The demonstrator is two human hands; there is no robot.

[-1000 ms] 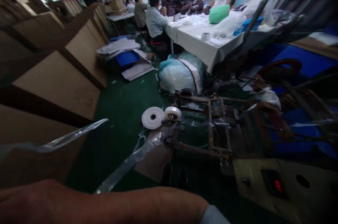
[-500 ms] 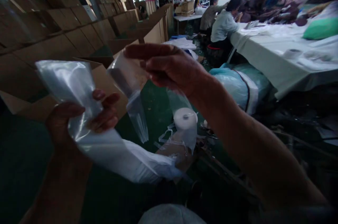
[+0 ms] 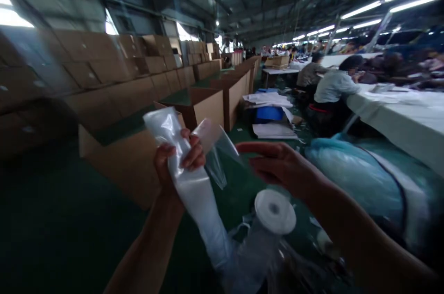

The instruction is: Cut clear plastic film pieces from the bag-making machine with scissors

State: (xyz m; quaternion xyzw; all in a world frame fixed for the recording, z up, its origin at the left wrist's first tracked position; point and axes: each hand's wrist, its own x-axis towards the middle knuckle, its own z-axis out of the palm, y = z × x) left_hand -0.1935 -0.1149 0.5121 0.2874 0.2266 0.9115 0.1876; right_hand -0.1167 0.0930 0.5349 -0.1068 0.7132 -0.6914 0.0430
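Note:
My left hand is wrapped round a bunched length of clear plastic film, whose top end sticks up above the fist and whose lower part hangs toward my lap. A thinner clear strip spreads from beside that hand toward my right hand. The fingers of my right hand are pressed together at the strip's right end, pinching its edge. Below the right hand stands a white roll with film around it.
Open cardboard boxes stand ahead and left, with stacked cartons behind. White sheets lie on the floor. A bluish wrapped bundle and a white-covered table are at right, where people sit.
The view has tilted up and turned left. My left hand still grips the film, and my right hand appears lower and further right, with the thin strip stretched between the hands.

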